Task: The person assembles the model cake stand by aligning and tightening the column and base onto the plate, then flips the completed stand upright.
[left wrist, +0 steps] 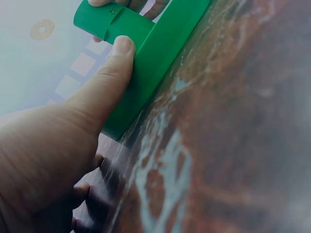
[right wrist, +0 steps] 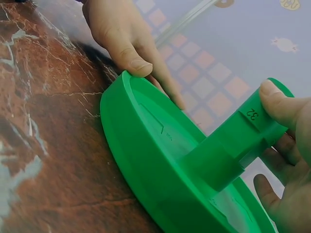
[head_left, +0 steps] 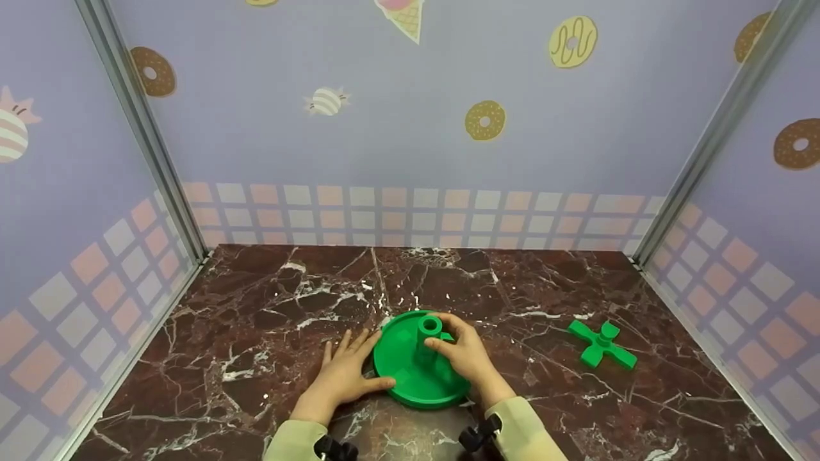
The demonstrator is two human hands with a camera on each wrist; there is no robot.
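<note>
A round green tray with a raised rim (head_left: 394, 365) lies on the table, and a green hollow tube (head_left: 426, 336) stands upright from its middle. The number 32 is marked on the tube, seen in both wrist views. My right hand (head_left: 471, 355) pinches the tube's upper part between thumb and fingers. On the tray's left side my left hand (head_left: 346, 378) rests with fingers spread, its thumb (right wrist: 141, 67) on the rim. Whether tube and tray are one piece I cannot tell. Farther right lies a green four-armed cross piece (head_left: 602, 344) with a short central hub, apart from both hands.
The dark red marbled table (head_left: 256, 320) is bounded by a patterned back wall (head_left: 410, 153) and two side walls. Metal posts (head_left: 147, 134) stand at the corners. Black wrist mounts (head_left: 480, 434) sit by the sleeves.
</note>
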